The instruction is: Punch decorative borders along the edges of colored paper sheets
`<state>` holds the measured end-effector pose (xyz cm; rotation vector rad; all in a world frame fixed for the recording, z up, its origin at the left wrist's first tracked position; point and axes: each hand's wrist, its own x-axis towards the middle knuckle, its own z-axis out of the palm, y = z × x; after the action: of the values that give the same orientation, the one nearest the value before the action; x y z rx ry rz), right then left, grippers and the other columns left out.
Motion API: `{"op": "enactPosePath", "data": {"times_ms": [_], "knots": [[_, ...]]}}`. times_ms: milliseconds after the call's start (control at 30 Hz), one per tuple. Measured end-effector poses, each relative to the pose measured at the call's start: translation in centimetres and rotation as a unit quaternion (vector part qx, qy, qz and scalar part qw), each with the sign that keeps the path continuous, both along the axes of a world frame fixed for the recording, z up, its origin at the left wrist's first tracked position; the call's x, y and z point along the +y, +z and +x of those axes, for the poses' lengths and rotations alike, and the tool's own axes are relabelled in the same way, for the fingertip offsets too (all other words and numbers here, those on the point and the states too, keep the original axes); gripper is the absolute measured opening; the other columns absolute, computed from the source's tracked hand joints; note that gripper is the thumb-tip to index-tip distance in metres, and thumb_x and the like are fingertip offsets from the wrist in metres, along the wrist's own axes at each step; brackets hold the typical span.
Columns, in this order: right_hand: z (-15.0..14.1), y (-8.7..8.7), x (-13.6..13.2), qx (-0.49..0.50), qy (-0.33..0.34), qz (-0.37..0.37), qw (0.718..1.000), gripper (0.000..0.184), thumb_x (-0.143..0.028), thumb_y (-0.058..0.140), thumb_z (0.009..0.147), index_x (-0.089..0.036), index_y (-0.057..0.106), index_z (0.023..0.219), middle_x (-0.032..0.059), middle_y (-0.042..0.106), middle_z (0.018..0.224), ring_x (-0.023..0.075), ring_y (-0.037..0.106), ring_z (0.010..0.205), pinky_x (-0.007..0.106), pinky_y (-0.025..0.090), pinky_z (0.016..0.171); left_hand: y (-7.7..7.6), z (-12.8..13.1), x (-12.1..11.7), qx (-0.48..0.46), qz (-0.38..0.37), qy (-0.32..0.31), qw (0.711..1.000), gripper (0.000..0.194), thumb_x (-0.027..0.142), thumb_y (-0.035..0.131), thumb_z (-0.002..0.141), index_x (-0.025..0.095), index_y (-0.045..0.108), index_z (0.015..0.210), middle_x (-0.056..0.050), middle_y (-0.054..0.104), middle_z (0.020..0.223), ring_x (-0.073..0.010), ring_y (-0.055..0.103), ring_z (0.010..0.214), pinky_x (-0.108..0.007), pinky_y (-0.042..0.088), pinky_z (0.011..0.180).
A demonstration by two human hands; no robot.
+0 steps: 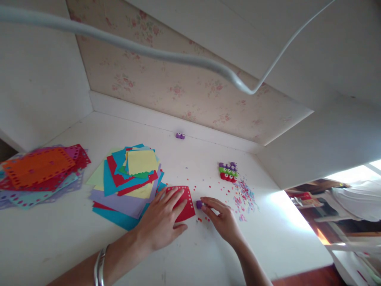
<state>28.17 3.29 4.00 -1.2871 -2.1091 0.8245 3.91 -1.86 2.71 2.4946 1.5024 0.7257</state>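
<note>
My left hand (pixel 160 222) lies with fingers spread on a small red sheet of paper (pixel 188 206), which has punched holes along its top and right edges. Close to the sheet's right edge, my right hand (pixel 223 222) pinches a small purple craft paper punch (pixel 199 204) between thumb and fingers. The fingers cover part of the punch, and whether it overlaps the paper I cannot tell. Tiny red and orange cut-outs (pixel 199 219) are scattered beside the punch. A pile of coloured paper (pixel 119 202) reaches under my left hand from the left.
Punched sheets (pixel 38 167) are heaped at the far left. Several purple, green and red punches (pixel 228 172) stand in rows at the right, near a spread of confetti (pixel 244 196). Two purple punches (pixel 180 136) sit by the wall. A white rod-like strip (pixel 166 55) crosses overhead.
</note>
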Motion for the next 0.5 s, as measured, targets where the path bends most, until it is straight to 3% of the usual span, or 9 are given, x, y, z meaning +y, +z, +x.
{"op": "enactPosePath", "data": {"times_ms": [167,300,400,500], "knots": [[0.1,0.2,-0.8,0.0,0.004,-0.002,1.0,0.023,-0.035,0.059,0.09,-0.027,0.073,0.107,0.0072,0.071,0.11,0.0236,0.066,0.102,0.039,0.055,0.09,-0.5,0.8,-1.0,0.02,-0.004,0.001,1.0,0.039,0.037,0.052,0.092,0.019,0.058,0.127,-0.011,0.058,0.134,-0.0306,0.048,0.128,-0.051,0.036,0.109],[0.1,-0.7,-1.2,0.028,-0.02,0.015,0.999,0.022,-0.034,0.06,0.09,-0.026,0.073,0.106,0.0071,0.072,0.109,0.0233,0.067,0.102,0.039,0.055,0.09,-0.7,1.3,-1.2,0.068,0.039,-0.034,0.996,0.032,0.015,0.049,0.091,0.016,0.061,0.12,-0.012,0.062,0.128,-0.0295,0.056,0.118,-0.05,0.04,0.105],[0.1,-1.5,-1.4,0.051,-0.044,0.031,0.997,0.021,-0.032,0.059,0.09,-0.026,0.072,0.106,0.0065,0.072,0.109,0.0226,0.067,0.1,0.037,0.056,0.088,-0.1,1.0,-1.1,0.095,0.081,-0.037,0.992,0.03,0.009,0.048,0.088,0.015,0.063,0.113,-0.012,0.059,0.132,-0.0309,0.056,0.119,-0.05,0.043,0.102],[0.1,-1.8,-1.5,0.068,-0.065,0.041,0.995,0.021,-0.031,0.06,0.09,-0.027,0.072,0.106,0.0062,0.072,0.11,0.0221,0.068,0.099,0.035,0.057,0.086,0.5,0.6,-1.1,0.11,0.082,-0.014,0.99,0.037,0.004,0.045,0.086,0.018,0.062,0.116,-0.011,0.066,0.12,-0.0294,0.065,0.102,-0.047,0.055,0.085]]}}
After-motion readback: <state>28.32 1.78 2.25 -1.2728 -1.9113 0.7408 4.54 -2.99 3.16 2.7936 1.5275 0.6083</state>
